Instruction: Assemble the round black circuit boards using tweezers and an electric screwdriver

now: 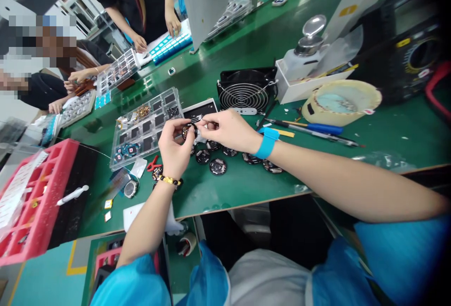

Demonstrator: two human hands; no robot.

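Note:
My left hand [176,146], with a beaded bracelet at the wrist, pinches a small round black part [189,132] between thumb and fingers. Close beside it, my right hand [223,127], a blue band on its wrist, is closed at the fingertips on something small by the round part; what it is I cannot make out. Several round black parts [218,166] lie on the green table [225,191] below and right of the hands. Behind my left hand is a clear compartment tray [146,127] holding dark square pieces and small parts.
A black fan [243,91], a white box [296,83] with a dispenser bottle, a cream tub [341,102] and pens [320,128] stand or lie right. Red tweezers-like clip [153,163] and red foam tray [35,202] are left. Two people [132,1] work across the table.

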